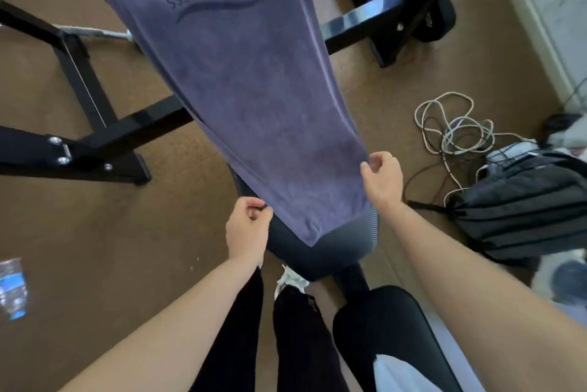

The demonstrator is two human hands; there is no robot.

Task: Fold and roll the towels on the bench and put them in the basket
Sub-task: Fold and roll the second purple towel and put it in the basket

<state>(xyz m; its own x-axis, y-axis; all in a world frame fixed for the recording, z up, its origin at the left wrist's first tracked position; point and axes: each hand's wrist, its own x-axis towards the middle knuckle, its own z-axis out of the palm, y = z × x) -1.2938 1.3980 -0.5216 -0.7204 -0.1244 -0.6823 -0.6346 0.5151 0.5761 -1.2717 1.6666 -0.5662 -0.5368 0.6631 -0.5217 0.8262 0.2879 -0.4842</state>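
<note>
A long purple-grey towel [241, 80] with a stitched logo lies folded lengthwise along the black padded bench [343, 245], running from the top of the view down to its near end. My left hand [247, 226] pinches the towel's near left corner. My right hand [382, 177] pinches the near right corner. The near edge of the towel is slightly lifted between the two hands. No basket is in view.
Black steel frame legs [95, 124] of the bench stand left, another frame leg [397, 13] at upper right. A tangle of cables [454, 131] and a dark backpack [521, 210] lie on the brown carpet at right. A water bottle [12, 286] lies far left.
</note>
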